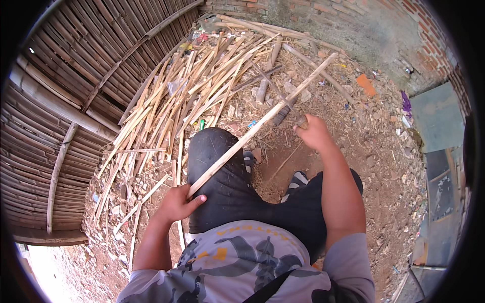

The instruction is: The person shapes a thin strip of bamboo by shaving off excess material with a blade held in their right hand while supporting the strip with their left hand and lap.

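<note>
A long pale wooden strip (237, 146) slants from my lap up to the far right, resting across my left thigh. My left hand (180, 204) is closed round its near end, the thumb lying along it. My right hand (314, 133) grips the short brown handle of a machete (275, 87). Its thin dark blade points away to the upper left and crosses the strip; whether the edge touches the wood I cannot tell. Just under the crossing, a dark rounded piece of wood (279, 117) lies on the ground, partly hidden.
A large heap of split strips (166, 108) covers the ground at the far left. Beside it stands a slatted bamboo wall (60, 111). A brick wall (348, 25) closes off the back. Grey panels (435, 116) stand at the right. Rubble and an orange scrap (366, 85) litter the dirt.
</note>
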Demonstrator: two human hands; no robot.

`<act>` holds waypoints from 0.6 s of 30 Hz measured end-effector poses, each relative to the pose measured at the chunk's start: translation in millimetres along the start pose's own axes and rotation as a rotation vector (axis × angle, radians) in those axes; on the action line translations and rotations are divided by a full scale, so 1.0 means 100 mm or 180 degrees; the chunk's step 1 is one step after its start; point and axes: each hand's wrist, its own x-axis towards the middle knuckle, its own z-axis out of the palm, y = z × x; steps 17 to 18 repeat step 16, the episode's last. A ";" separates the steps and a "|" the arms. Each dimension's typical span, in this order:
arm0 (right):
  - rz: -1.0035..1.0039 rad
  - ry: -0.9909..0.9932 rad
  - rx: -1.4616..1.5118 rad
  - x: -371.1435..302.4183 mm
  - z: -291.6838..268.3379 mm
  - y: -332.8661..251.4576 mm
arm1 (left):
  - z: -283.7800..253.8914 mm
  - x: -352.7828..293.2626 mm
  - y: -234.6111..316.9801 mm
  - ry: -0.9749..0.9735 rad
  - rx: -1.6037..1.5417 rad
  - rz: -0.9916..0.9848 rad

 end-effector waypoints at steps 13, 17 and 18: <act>-0.0032 -0.0297 0.0191 0.03 0.04 0.04 | 0.00 0.02 0.03 -0.0060 -0.0007 -0.0129; 0.0144 -0.0139 0.0088 0.02 0.03 0.03 | 0.01 0.04 0.03 -0.0088 0.0000 -0.0134; 0.0144 -0.0139 0.0088 0.02 0.03 0.03 | 0.01 0.04 0.03 -0.0088 0.0000 -0.0134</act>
